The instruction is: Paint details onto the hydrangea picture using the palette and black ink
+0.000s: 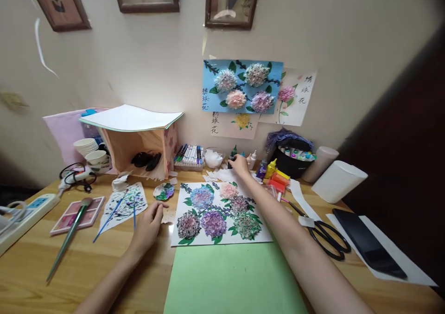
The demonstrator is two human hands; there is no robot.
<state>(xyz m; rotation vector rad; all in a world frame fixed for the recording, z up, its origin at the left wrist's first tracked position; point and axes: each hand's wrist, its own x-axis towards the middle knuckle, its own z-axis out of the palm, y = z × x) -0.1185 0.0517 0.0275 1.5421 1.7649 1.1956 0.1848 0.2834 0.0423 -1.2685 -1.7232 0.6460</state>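
My right hand (239, 165) reaches across to the back of the table, its fingers closed around a dark green paint bottle (234, 151). A white sheet with several paper flowers and painted leaves (222, 213) lies below that arm. My left hand (152, 217) rests on the table just left of the sheet, fingers curled and the index finger pointing toward it; whether it holds anything is hidden. Near it are a paint-stained palette (163, 191) and two thin blue brushes (134, 213) on a paint-marked paper.
A green sheet (232, 279) lies in front. Black scissors (328, 237) and a phone (369, 243) are on the right, with yellow (270, 168) and purple bottles (261, 169) behind. On the left are a large brush (69, 237), a pink palette (78, 215) and a power strip (26, 219).
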